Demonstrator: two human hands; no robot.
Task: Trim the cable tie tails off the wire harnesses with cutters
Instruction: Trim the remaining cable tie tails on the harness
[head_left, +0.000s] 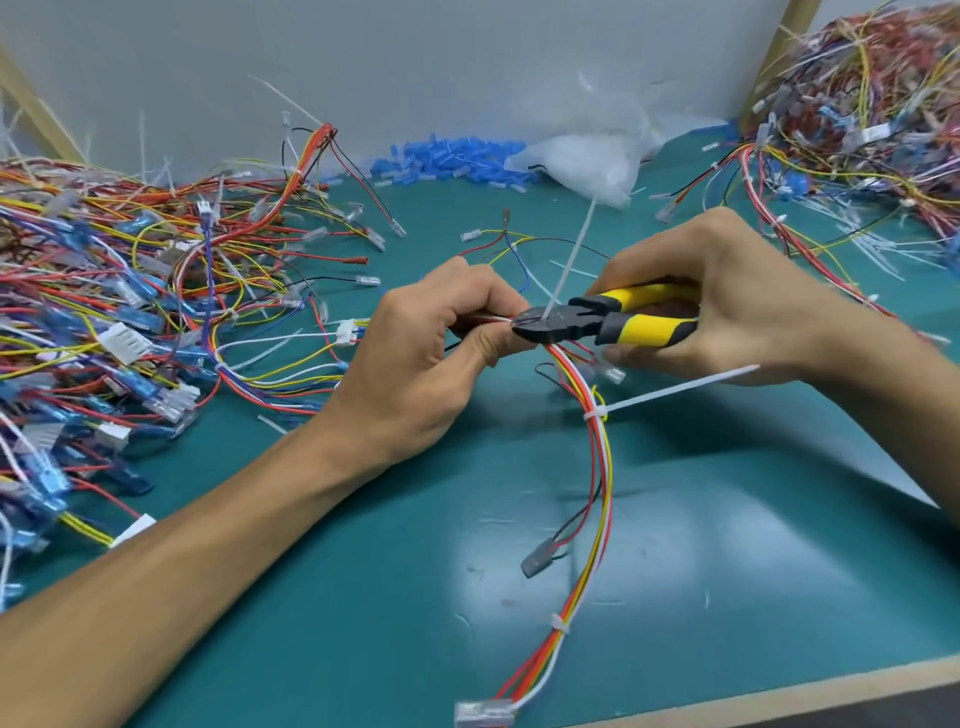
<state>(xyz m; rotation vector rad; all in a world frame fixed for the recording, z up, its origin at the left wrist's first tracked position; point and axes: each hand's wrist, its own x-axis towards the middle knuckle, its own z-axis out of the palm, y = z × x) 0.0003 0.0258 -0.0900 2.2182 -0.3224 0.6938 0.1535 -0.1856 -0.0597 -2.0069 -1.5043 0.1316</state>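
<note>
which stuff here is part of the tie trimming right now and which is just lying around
In use: cutters in right hand; harness in left hand; tie tail at the blades; second untrimmed tail.
Lying about: left harness pile; right harness pile; blue sleeves; plastic bag.

Both bare forearms are being held forward, converging. The left hand (431, 353) is being held fisted, thumb and fingers pinching the wire harness (598, 467); the right hand (727, 296) is being held wrapped round the handles of the cutters (639, 325).
</note>
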